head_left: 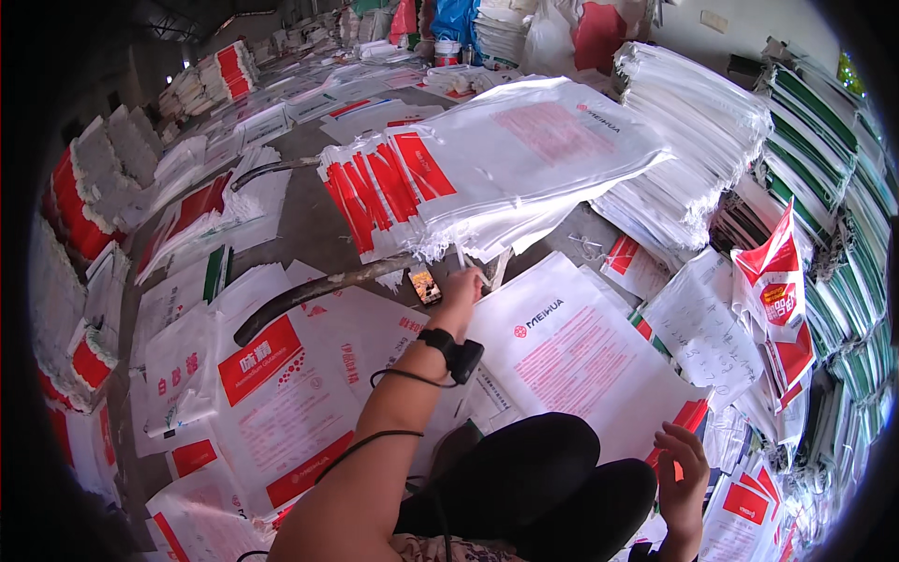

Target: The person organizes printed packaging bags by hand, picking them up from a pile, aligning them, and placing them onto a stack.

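Observation:
My left hand (pixel 461 287) reaches forward to the near edge of a thick stack of white printed sacks (pixel 552 140). Its fingers are closed around a thin white strip (pixel 481 275) hanging by that edge; the exact grip is small in view. The stack's red-banded, frayed ends face left, and it rests on curved dark poles (pixel 309 298). At the lower right my right hand (pixel 682 468) is raised with bent fingers apart, holding nothing. It is beside the red end of a flat white sack (pixel 571 347) lying before my knees.
A lit phone (pixel 425 287) lies just left of my left hand. Tall sack stacks (pixel 684 140) stand at the right, with green-edged ones (pixel 805 159) beyond. Loose sacks (pixel 290 403) cover the floor at left. A crumpled red-and-white sack (pixel 779 309) stands upright at right.

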{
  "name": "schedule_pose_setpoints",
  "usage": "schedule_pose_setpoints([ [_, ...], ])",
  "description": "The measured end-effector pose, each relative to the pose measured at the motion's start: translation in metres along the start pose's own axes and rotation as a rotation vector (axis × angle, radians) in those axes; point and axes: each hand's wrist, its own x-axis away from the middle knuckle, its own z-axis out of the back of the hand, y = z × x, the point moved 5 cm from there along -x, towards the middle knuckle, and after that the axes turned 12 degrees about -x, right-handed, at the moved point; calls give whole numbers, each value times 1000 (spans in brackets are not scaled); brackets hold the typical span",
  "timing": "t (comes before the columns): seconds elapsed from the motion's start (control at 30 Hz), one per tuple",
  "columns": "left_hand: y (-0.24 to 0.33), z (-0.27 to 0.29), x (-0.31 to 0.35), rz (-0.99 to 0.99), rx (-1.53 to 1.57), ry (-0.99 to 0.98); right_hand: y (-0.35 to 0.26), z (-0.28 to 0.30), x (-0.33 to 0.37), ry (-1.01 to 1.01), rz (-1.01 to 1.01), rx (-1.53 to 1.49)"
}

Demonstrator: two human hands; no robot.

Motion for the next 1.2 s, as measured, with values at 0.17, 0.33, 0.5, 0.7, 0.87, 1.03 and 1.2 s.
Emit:
schedule_pose_setpoints([
  [0.17, 58, -127, 180, -239, 36, -812, -3, -5, -14, -18, 24, 48],
  [0.33, 120, -143, 359, -424, -26, -1437, -11, -44, -14, -270, 97, -562],
  [0.5, 146, -137, 364, -232, 180, -1459, 1, -34, 25, -249, -417, -620],
  [0.7, 136, -139, 312, 79, 205, -1046, 90, 96, 109, 380, -376, -699],
  [0.87, 111, -160, 263, 273, 367, -1027, 158, 200, 255, 1024, -512, -752],
  [1.03, 99, -187, 263, 302, 318, -1150, 210, 216, 507, 1477, -802, -289],
  [1.2, 87, -228, 305, 240, 125, -1230, 206, 122, 730, 1608, -1147, -135],
])
